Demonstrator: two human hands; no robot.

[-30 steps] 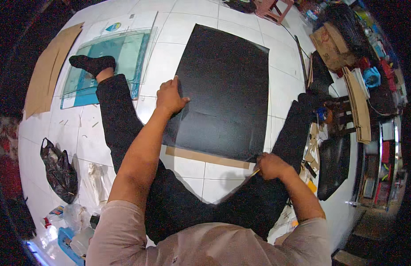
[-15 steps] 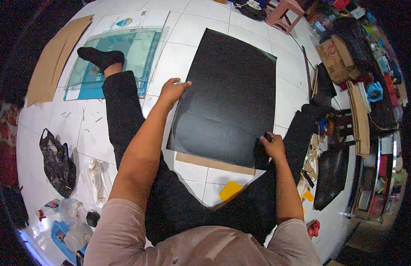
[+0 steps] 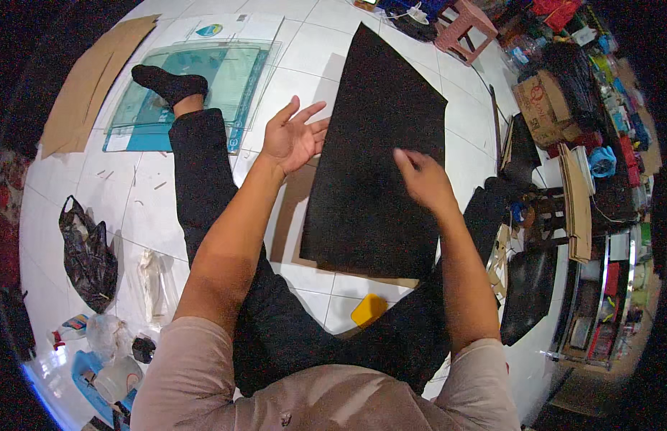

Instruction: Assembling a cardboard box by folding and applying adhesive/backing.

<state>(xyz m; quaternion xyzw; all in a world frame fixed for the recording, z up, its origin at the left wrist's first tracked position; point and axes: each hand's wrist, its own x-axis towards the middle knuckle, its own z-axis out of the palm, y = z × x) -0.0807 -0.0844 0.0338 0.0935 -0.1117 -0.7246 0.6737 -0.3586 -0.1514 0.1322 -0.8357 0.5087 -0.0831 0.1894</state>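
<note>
Sheet point(image 3: 376, 215), black | left hand point(image 3: 297, 140) at left edge | right hand point(image 3: 425, 181) over it

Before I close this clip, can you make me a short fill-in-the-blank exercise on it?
1. The hand with its palm showing is the person's ____ hand.
2. The small flat item just below the large black sheet in view is coloured ____.
3. The foot over the glass panes wears a black ____.

Missing words: left; yellow; sock.
</note>
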